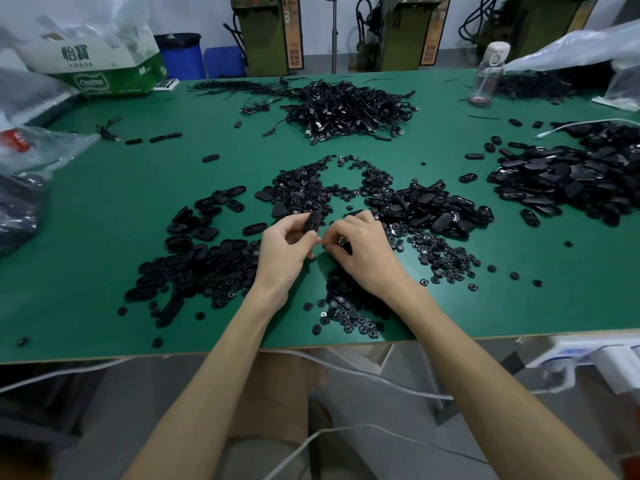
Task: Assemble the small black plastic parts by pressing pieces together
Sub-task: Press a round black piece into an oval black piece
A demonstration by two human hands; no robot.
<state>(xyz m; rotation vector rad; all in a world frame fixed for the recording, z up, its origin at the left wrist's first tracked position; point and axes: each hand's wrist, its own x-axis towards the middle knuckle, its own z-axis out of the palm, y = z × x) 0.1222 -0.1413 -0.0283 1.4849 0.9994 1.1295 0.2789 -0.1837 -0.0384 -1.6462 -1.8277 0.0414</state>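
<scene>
Now pairing a shell with its insert.
The left hand (284, 247) grips an oval black shell (312, 221) above the counter (86, 220). The right hand (363, 251) curls its fingers among the round pieces (440, 258), grasp unclear. Next, probably: align one squarely, then press.

Even overhead light, soft shadows, wide-angle bowing at edges.
</scene>
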